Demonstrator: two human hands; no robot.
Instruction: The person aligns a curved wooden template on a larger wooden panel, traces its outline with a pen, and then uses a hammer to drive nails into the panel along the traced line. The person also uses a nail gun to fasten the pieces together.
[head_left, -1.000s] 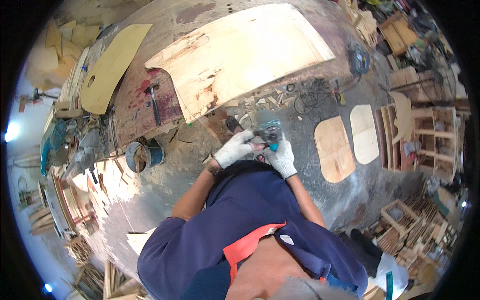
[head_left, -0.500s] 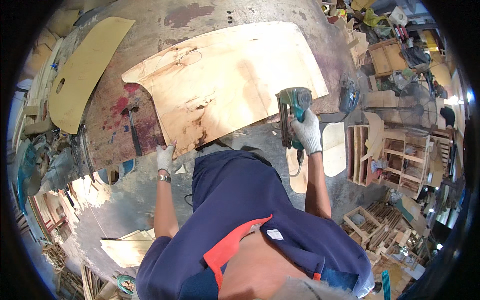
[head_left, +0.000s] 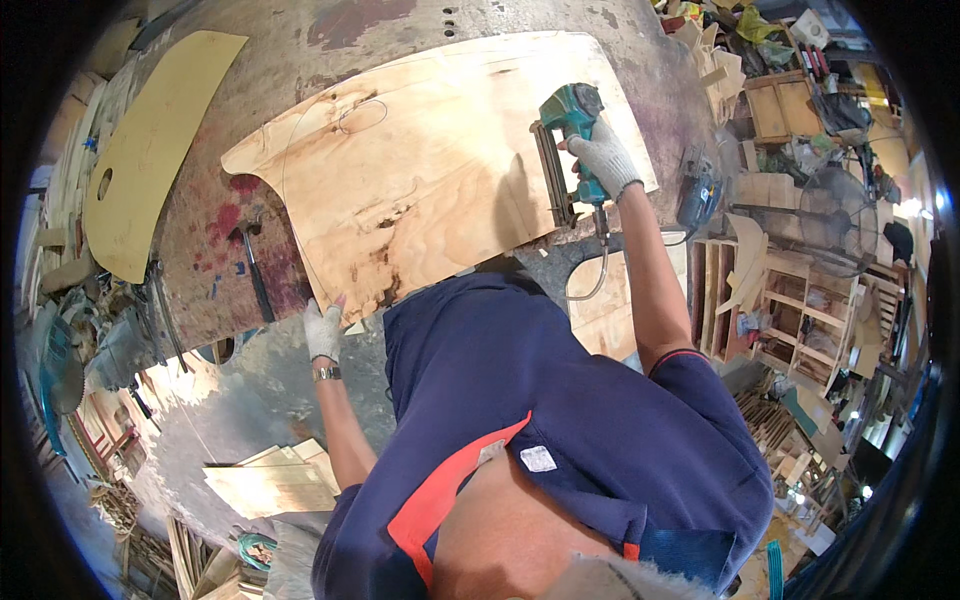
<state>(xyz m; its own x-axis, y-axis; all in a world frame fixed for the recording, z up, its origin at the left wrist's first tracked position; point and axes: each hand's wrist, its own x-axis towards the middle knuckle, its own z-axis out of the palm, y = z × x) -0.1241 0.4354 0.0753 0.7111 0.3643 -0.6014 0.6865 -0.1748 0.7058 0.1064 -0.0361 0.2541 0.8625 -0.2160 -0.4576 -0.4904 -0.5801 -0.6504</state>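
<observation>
Plywood makes up the large shaped panel (head_left: pixel 430 170) lying flat on the stained desk (head_left: pixel 300 50). At its near left corner the gloved left hand (head_left: pixel 322 330) presses down, fingers spread flat and holding nothing. Further right, the right hand (head_left: pixel 605 160) has its fingers wrapped around a green nail gun (head_left: pixel 565 130), nose on the panel's right part. No fastenings show yet, so fixing seems barely begun.
</observation>
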